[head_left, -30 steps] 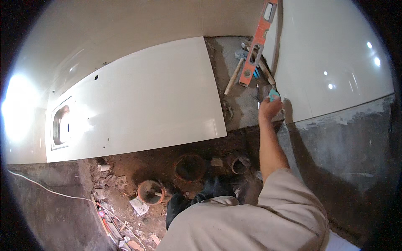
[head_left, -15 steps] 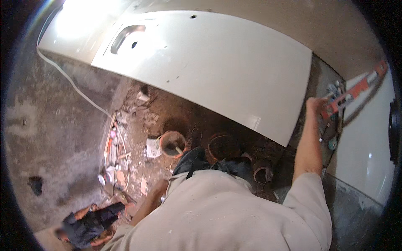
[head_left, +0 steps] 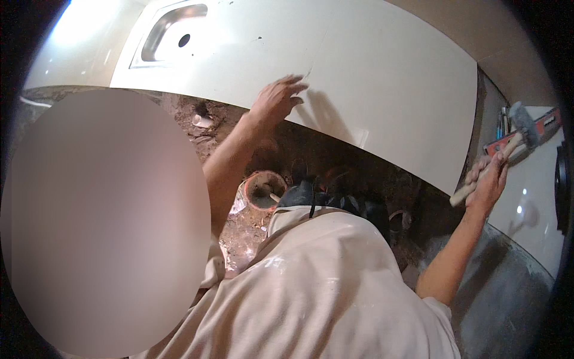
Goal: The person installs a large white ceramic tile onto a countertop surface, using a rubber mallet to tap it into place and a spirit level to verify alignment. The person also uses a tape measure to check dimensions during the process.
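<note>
Over the front part of the white countertop [head_left: 382, 78], my left hand [head_left: 278, 102] reaches out with fingers apart, holding nothing. A shadow of it falls on the slab. Whether any fingertip touches the surface, I cannot tell. My right hand [head_left: 489, 182] is wrapped round the light wooden handle of a mallet [head_left: 525, 124], to the right of the slab's end. Its grey head points up and away from me. Behind the mallet, a red spirit level [head_left: 547, 122] lies by the white surface on the right, partly covered by the mallet head.
A steel sink basin [head_left: 161, 36] is set in the countertop's far left. Below its front edge, a bucket [head_left: 263, 190] with a handle sticking out stands on the dirty, rubble-strewn floor. A large blurred oval hides the left side. Slim tools [head_left: 502, 122] lie near the level.
My right hand has let go of the spirit level and now grips the mallet. My left hand has risen from my side to over the countertop. The blurred oval has appeared at left.
</note>
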A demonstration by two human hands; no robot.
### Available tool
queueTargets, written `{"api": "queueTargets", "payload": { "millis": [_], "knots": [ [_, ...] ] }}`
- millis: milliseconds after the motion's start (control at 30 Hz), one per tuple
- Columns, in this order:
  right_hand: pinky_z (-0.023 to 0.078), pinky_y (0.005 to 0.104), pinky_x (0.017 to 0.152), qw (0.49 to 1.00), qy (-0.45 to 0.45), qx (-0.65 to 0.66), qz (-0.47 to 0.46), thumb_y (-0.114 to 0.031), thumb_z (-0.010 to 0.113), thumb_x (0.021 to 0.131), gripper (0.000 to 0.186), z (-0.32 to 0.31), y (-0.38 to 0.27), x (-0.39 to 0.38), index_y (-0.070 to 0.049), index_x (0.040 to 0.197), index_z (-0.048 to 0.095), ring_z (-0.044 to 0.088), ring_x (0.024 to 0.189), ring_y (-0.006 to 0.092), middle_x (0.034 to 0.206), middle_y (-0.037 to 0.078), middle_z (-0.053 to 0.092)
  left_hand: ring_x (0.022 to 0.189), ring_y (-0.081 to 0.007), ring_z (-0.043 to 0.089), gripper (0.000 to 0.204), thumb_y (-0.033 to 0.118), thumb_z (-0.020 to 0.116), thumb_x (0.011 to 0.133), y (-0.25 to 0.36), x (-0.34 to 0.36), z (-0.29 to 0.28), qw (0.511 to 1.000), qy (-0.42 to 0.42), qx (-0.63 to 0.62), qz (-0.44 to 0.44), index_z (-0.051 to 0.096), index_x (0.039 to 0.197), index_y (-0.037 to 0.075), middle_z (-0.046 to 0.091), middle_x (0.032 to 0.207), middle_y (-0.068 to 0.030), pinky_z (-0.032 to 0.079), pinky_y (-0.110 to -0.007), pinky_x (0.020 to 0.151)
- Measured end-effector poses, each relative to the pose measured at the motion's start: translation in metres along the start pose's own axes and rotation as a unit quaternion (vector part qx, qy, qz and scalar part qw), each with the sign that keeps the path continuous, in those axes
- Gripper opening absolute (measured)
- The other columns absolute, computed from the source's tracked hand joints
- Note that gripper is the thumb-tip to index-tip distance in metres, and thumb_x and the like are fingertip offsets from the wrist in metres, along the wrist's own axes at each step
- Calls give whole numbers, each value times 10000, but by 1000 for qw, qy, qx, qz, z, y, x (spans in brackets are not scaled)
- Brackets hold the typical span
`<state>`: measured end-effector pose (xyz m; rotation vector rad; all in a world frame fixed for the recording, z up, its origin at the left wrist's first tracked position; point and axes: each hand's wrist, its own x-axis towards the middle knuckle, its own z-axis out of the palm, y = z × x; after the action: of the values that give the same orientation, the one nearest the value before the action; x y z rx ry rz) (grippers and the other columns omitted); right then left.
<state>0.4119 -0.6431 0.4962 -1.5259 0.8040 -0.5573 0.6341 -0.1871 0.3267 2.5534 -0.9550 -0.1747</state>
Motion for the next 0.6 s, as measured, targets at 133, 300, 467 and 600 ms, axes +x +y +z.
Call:
{"api": "queueTargets", "payload": {
  "millis": [133, 300, 467, 600],
  "knots": [
    [401, 298, 457, 1000, 6, 14, -14, -385, 465, 1125, 414, 47, -8, -64, -53, 1371, 491, 463, 553, 129, 798, 31, 472, 1591, -309, 244, 1060, 462, 896, 751, -24, 59, 6, 982, -142, 126, 21, 349, 1639, 276, 187, 1755, 46, 389, -680, 1195],
    [591, 394, 806, 967, 43, -9, -252, -280, 454, 1141, 327, 96, 17, -89, 29, 1240, 491, 668, 895, 244, 1060, 160, 675, 1598, -288, 221, 1301, 491, 987, 582, -20, 73, 0, 969, -190, 152, 36, 288, 1658, 279, 177, 1754, 65, 416, -665, 1195],
    [583, 347, 753, 951, -93, -103, -275, -286, 488, 1135, 298, 167, 21, -98, 3, 1194, 527, 691, 913, 223, 1036, 157, 704, 1565, -292, 283, 1375, 435, 1019, 539, -27, 83, 4, 974, -182, 132, 29, 258, 1666, 231, 225, 1736, 60, 501, -657, 1119],
    [585, 395, 744, 973, -120, -169, -103, -275, 508, 1121, 282, 184, 35, -113, -10, 1202, 566, 718, 917, 249, 1038, 183, 722, 1552, -293, 299, 1431, 390, 1032, 533, -22, 86, 1, 975, -185, 123, -4, 196, 1677, 188, 224, 1735, 32, 517, -664, 1102]
  ]
}}
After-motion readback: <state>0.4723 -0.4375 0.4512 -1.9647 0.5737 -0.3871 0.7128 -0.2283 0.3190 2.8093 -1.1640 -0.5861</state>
